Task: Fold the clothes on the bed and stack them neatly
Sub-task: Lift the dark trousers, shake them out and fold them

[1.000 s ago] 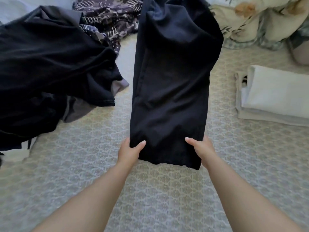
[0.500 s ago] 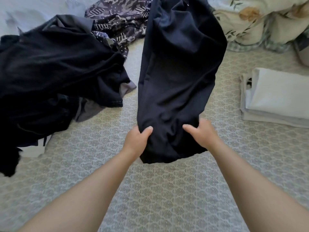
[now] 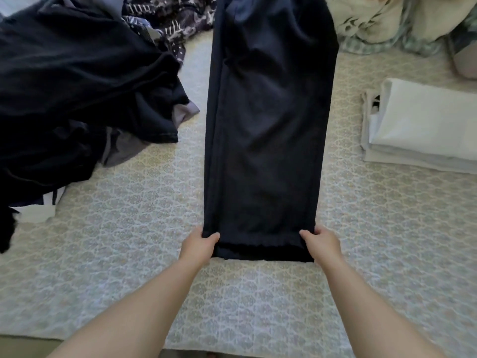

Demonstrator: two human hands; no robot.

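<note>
Holding dark trousers [image 3: 268, 130] flat on the bed [image 3: 124, 218], frame centre.
Left hand [image 3: 198, 245] and right hand [image 3: 321, 244] each pinch a near hem corner. Unfolded dark clothes pile [image 3: 77, 94] upper left; folded white stack [image 3: 423, 127] right, well apart from trousers.

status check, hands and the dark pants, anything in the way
Left hand and right hand each grip a near corner of the dark pants. Pants laid out flat and long on the bed. Unfolded dark pile left, white folded stack right, both apart from it.
</note>
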